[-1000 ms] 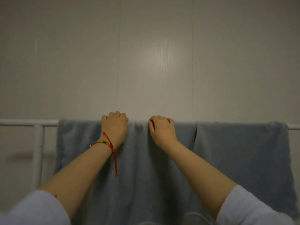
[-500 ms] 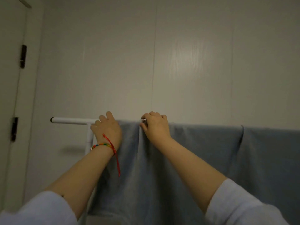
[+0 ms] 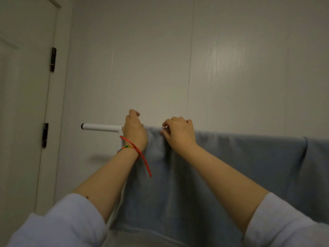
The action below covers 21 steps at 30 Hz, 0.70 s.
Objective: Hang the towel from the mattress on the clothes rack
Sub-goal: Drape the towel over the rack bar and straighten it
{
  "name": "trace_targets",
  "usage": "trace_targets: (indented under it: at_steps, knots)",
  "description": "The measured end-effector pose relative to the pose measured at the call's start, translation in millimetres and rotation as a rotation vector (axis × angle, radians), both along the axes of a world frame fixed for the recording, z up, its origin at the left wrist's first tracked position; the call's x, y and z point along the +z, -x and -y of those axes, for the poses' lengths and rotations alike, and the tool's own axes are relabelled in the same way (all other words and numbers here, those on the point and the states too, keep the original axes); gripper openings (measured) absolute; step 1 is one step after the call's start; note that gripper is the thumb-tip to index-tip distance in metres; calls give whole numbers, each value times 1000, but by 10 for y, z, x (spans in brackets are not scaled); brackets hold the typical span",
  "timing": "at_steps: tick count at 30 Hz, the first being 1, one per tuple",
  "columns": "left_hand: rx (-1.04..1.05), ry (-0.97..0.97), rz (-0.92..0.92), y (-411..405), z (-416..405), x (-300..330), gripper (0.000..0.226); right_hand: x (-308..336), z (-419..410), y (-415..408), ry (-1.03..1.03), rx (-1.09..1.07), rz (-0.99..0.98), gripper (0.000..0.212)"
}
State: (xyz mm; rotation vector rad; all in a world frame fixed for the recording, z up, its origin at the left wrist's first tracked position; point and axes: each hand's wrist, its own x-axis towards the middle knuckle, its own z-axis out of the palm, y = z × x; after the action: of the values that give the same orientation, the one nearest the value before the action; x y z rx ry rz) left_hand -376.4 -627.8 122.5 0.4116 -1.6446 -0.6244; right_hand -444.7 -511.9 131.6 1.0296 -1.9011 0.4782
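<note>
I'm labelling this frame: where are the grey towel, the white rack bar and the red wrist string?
grey towel [image 3: 240,166], head view, on its hanging front face.
white rack bar [image 3: 101,127], head view, on the bare end left of the towel.
red wrist string [image 3: 145,162], head view, on its dangling tail.

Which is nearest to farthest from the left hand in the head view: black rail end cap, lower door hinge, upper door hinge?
From the left hand:
1. Black rail end cap, just to its left, at the tip of the bare white rail.
2. Lower door hinge, further left, at about hand height on the door frame.
3. Upper door hinge, far left and well above.
</note>
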Motion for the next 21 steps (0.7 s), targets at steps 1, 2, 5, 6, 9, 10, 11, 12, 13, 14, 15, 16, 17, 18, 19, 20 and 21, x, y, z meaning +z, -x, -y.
trace_targets:
  at_steps: [1, 2, 5, 6, 9, 10, 11, 12, 13, 14, 15, 16, 17, 18, 19, 20, 21]
  knots:
    - [-6, 19, -13, -19, 69, 11, 30, 6, 61, -23, -16, -21, -1, 26]
    - [-5, 49, -18, -34, 130, 17, 31, 15, 100, -34, -24, -37, 4, 25]
    - [9, 141, 10, -107, 363, 35, 35, 59, 225, -83, 9, -59, 27, 21]
    - [15, 161, 27, -130, 437, 39, 36, 68, 260, -98, 15, -67, 32, 21]
    - [24, 193, 83, -212, 708, 59, 35, 83, 447, -213, 20, -85, 33, 21]
    - [27, 200, 98, -231, 775, 57, 34, 80, 504, -253, 20, -86, 32, 21]
    - [26, 211, 110, -260, 860, 63, 34, 73, 582, -303, 21, -92, 31, 20]
    - [28, 220, 118, -282, 923, 62, 34, 61, 646, -338, 20, -98, 33, 20]
    - [30, 222, 123, -302, 981, 61, 34, 49, 702, -367, 19, -105, 35, 20]
    - [28, 223, 127, -325, 1049, 65, 34, 45, 764, -403, 20, -116, 37, 20]
    - [28, 227, 134, -344, 1102, 66, 35, 44, 815, -431, 22, -124, 40, 20]
    - [32, 233, 143, -369, 1142, 67, 35, 50, 857, -458, 23, -135, 45, 20]
    - [41, 238, 154, -390, 1171, 65, 36, 55, 893, -483, 21, -143, 47, 20]
    - [47, 243, 164, -417, 1210, 61, 36, 62, 940, -514, 20, -154, 50, 20]
    - [54, 250, 169, -442, 1250, 51, 37, 69, 988, -544, 17, -162, 54, 21]
    - [65, 257, 171, -458, 1277, 39, 37, 71, 1027, -567, 17, -167, 59, 20]
    - [82, 263, 175, -473, 1303, 21, 37, 66, 1060, -586, 15, -166, 65, 20]
